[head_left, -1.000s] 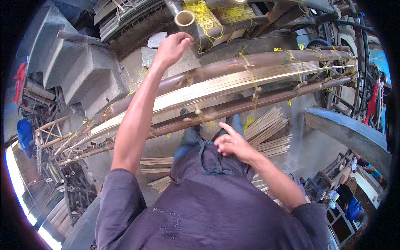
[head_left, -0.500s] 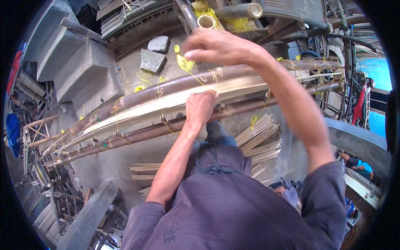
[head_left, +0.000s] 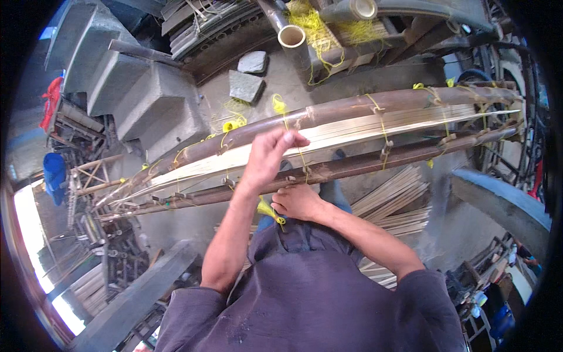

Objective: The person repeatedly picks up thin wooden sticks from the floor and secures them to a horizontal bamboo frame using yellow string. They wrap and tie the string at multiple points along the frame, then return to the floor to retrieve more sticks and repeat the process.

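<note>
A long frame of two dark bamboo poles, the far pole (head_left: 343, 110) and the near pole (head_left: 346, 170), crosses in front of me. Between them lies a bundle of thin pale bamboo strips (head_left: 375, 130), with yellow ties looped across at intervals. My left hand (head_left: 267, 155) is over the strips with its fingers curled in, beside a yellow tie; whatever they pinch is hidden. Close to my body, just this side of the near pole, my right hand (head_left: 298, 202) is closed on a tuft of yellow twine (head_left: 270, 212). Its fingertips are partly hidden.
Concrete steps (head_left: 176, 97) rise at the far left, near two flat stones (head_left: 246, 86). Thick bamboo tubes (head_left: 292, 36) and more yellow twine (head_left: 308, 20) are at the far side. Cut bamboo slats (head_left: 390, 196) lie on the floor at right. A concrete beam (head_left: 141, 293) is at lower left.
My right hand has come down from beyond the far pole to the near side, by my body. My left hand has lifted off the strips. The view has shifted, so the frame sits further right.
</note>
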### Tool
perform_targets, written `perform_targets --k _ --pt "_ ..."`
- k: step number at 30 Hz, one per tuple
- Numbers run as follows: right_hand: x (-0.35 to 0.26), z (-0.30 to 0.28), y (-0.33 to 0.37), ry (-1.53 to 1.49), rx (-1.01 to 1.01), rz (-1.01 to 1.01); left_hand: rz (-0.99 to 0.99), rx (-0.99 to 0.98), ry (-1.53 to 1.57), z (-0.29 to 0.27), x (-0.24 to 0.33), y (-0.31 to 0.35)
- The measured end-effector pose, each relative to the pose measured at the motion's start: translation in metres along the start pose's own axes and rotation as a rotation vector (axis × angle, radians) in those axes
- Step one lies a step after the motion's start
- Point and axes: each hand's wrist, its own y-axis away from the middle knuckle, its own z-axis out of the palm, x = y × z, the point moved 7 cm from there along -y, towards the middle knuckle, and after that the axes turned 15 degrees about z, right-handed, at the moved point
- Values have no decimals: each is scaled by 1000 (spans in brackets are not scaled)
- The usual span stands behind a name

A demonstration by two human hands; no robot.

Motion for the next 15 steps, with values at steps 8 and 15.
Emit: perform_targets --k 8,15 --pt "11 8 12 139 -262 117 -497 -80 231 -26 -138 -104" --pt "-67 46 53 -1523 -495 726 8 -276 -803 -180 -67 -68"
